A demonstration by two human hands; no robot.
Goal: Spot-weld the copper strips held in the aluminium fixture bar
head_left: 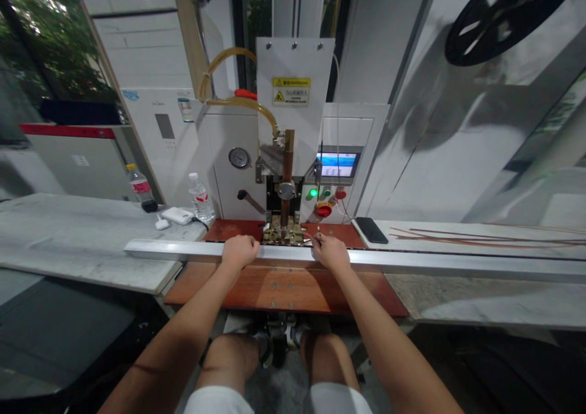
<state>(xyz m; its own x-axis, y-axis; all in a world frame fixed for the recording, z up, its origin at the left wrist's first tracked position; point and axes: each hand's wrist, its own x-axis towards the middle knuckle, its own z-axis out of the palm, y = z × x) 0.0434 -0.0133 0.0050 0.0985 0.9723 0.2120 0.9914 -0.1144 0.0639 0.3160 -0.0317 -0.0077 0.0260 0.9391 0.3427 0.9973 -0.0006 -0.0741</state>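
Observation:
My left hand is closed in a fist at the near left of a brass-coloured fixture, resting against a long silver metal bar. What its fingers hold, if anything, is hidden. At the fixture's right side my right hand pinches with thumb and forefinger, its wrist over the bar. Something thin seems to be at those fingertips, too small to name. Between my hands, a copper-coloured vertical electrode of the machine comes down onto the fixture. The bar runs across the front, on a reddish-brown board.
The white machine carries a gauge, a lit screen and a red rotary switch. A phone and thin copper-coloured rods lie right. A water bottle, cola bottle and white power bank stand left.

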